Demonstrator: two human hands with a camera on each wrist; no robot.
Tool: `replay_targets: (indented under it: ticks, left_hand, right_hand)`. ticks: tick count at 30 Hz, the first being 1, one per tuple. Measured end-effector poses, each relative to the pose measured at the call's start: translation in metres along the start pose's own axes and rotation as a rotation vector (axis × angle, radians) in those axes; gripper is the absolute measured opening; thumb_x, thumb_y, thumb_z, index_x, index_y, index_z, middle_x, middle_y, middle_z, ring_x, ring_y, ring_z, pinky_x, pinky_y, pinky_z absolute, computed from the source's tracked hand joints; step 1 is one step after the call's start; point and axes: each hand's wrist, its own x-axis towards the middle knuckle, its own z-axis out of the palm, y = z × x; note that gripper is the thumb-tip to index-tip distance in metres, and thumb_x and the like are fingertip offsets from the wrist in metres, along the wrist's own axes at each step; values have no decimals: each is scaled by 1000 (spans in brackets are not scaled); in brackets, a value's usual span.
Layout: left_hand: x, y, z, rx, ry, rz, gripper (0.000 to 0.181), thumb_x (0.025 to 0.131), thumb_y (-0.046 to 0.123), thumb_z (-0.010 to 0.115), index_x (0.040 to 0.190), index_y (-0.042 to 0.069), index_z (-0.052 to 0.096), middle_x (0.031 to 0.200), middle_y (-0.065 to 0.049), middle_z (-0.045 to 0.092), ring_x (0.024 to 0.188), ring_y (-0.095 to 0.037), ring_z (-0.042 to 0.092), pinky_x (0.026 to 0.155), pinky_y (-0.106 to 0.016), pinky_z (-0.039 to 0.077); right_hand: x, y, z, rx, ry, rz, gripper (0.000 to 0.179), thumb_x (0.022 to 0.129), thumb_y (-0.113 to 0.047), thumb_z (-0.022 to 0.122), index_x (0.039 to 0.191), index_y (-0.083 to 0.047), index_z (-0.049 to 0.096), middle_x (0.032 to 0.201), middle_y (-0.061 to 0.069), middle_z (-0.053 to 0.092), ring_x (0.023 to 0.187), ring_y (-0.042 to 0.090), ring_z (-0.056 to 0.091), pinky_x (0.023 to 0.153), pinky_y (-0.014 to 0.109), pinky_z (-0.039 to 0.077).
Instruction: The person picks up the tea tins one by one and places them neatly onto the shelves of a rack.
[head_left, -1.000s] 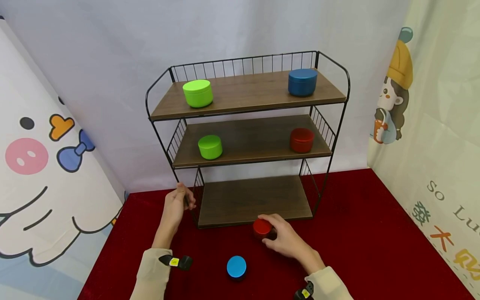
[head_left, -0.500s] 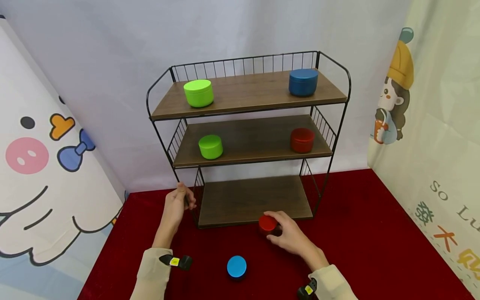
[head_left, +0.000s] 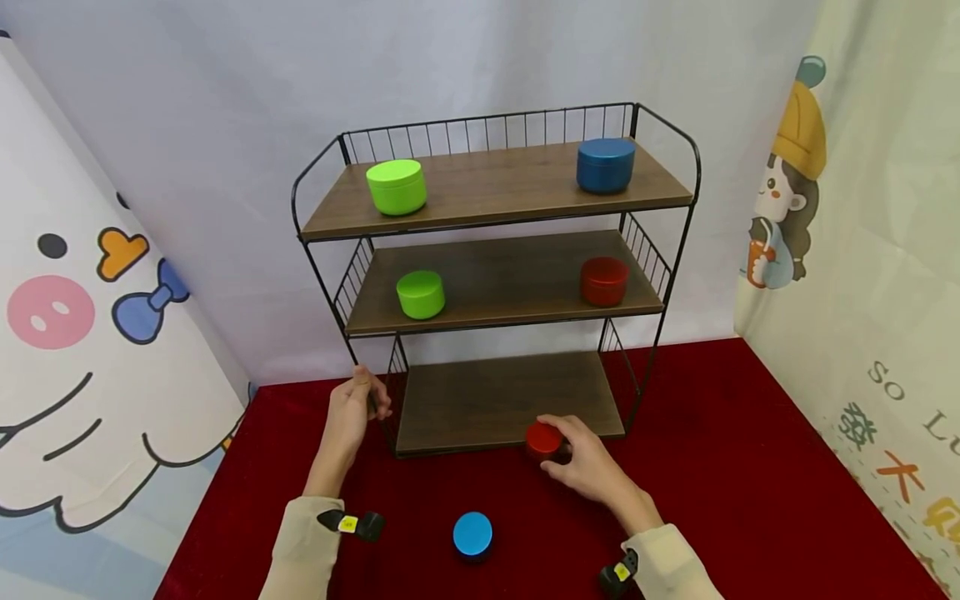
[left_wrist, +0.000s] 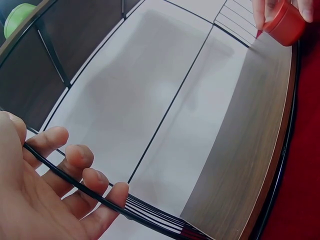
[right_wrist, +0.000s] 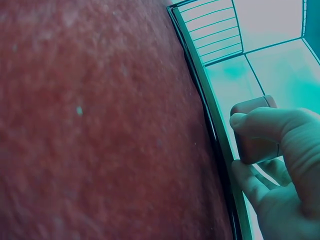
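Note:
A small round red tin is pinched between the thumb and fingers of my right hand, at the front edge of the bottom shelf. In the right wrist view the thumb lies along one side of this tin, with fingers on the other. My left hand grips the rack's left front post. The left wrist view has its fingers curled at the black metal post. Nearer to me, between my forearms, a small blue tin stands on the red cloth.
On the top shelf stand a large green tin and a dark blue tin. The middle shelf bears a green tin at left and a red one at right. Wire side guards edge the shelves.
My right hand has carried the red tin to the right and slightly away from me, towards the bottom shelf's front edge. The left hand stays on the post.

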Motion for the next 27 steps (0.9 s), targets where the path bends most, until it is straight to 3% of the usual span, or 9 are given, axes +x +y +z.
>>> replay_targets:
  ticks: [19,27]
  left_hand:
    - [0,0,0,7,-1,-3,71,112,44,25,83,-12,58,67,-10,58,64,-17,60,69,-28,57]
    - [0,0,0,9,-4,0,73,112,45,24,84,-14,57,66,-9,58,64,-20,61,68,-27,56]
  right_hand:
    - [6,11,-18,-59,61,-14,66,85,-3,83,145,-6,54,134,21,58,113,32,64,91,42,58]
    - [9,15,-20,-71,94,8,66,86,-3,82,146,-5,53,136,24,56,118,37,62,94,49,57]
